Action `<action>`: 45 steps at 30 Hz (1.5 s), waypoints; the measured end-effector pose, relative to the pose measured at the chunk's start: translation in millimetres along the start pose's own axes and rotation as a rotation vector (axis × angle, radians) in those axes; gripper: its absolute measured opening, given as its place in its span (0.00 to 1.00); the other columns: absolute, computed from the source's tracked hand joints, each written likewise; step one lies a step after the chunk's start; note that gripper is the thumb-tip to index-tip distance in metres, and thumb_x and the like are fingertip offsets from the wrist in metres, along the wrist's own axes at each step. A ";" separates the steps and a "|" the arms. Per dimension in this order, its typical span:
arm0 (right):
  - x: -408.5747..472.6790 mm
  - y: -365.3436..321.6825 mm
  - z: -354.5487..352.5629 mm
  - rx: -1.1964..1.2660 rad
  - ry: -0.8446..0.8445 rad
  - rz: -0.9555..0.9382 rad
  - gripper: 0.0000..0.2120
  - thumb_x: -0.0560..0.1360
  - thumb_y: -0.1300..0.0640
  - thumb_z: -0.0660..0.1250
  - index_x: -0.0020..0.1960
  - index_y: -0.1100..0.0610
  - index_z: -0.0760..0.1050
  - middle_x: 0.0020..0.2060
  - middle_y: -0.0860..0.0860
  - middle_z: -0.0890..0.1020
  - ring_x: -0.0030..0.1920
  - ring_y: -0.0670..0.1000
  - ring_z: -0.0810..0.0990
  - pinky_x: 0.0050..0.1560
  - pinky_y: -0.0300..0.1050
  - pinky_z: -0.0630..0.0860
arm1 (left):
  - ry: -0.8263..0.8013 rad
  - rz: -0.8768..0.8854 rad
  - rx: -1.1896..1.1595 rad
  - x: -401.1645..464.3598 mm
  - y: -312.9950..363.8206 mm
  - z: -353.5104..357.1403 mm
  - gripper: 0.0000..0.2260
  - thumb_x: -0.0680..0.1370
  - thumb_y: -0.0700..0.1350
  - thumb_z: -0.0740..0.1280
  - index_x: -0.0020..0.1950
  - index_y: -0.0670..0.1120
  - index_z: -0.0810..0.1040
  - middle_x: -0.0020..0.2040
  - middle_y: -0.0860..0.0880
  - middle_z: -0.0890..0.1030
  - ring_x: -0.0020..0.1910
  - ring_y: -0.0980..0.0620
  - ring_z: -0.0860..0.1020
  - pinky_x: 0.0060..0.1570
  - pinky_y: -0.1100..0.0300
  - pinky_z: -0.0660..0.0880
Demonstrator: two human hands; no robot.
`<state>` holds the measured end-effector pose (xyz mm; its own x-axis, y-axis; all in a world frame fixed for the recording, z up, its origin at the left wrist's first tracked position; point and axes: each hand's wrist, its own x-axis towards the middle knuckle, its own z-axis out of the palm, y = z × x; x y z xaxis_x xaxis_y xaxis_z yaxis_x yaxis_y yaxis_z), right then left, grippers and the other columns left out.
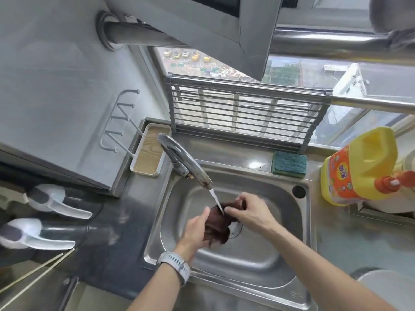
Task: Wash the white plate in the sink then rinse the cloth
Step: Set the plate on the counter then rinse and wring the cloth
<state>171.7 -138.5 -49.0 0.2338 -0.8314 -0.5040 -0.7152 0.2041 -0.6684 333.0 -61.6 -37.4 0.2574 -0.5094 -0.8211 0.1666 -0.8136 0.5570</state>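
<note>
Both hands, left hand (195,232) and right hand (247,212), grasped the dark cloth (219,227) over the sink (280,198), under the faucet (186,162) stream.

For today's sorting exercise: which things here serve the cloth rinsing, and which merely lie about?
In use: left hand, right hand, dark red cloth, tap, water stream, sink.
Lying about: green sponge, yellow detergent bottle, roll-up drying rack, hook tray.
</note>
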 end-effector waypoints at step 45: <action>64.3 -24.2 30.8 -0.774 -0.545 -0.369 0.10 0.67 0.49 0.71 0.37 0.54 0.74 0.33 0.52 0.83 0.36 0.54 0.83 0.35 0.43 0.75 | -0.050 0.589 1.567 61.6 19.4 10.8 0.10 0.75 0.49 0.64 0.52 0.48 0.82 0.52 0.45 0.85 0.52 0.38 0.84 0.42 0.54 0.73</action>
<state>224.3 -181.0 -82.1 0.6564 -0.3863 -0.6480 -0.7226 -0.5690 -0.3926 341.8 -111.8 -78.5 -0.0992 -0.8088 -0.5796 -0.9898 0.0205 0.1409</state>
